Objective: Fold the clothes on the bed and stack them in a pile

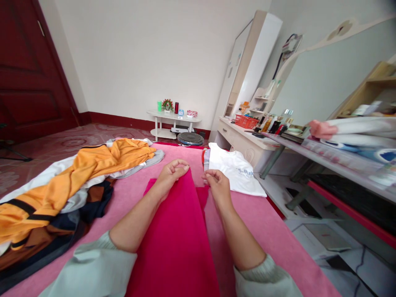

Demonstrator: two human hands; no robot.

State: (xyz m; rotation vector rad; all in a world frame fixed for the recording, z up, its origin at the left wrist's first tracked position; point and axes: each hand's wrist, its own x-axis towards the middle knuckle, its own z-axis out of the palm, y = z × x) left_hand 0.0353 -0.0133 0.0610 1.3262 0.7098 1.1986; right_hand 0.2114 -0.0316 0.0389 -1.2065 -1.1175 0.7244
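A magenta garment (179,231), long and folded lengthwise, stretches away from me on the pink bed cover. Its far corner is pinched between the thumb and fingers of my left hand (171,176). My right hand (219,186) is just beyond the garment's right edge, thumb and fingertips drawn together; whether any cloth is between them is hidden. Under the folded part, a second layer of magenta cloth shows between my hands. Close past my right hand lies a folded white T-shirt (232,167) with dark blue lettering.
An orange garment (102,159) tops a loose heap of clothes along the left. The pink bed cover (266,235) spreads beneath everything. Past the far edge stand a low white table (175,116) and a round black-topped object (191,139). A dressing table (241,138) and a grey shelf (312,154) line the right.
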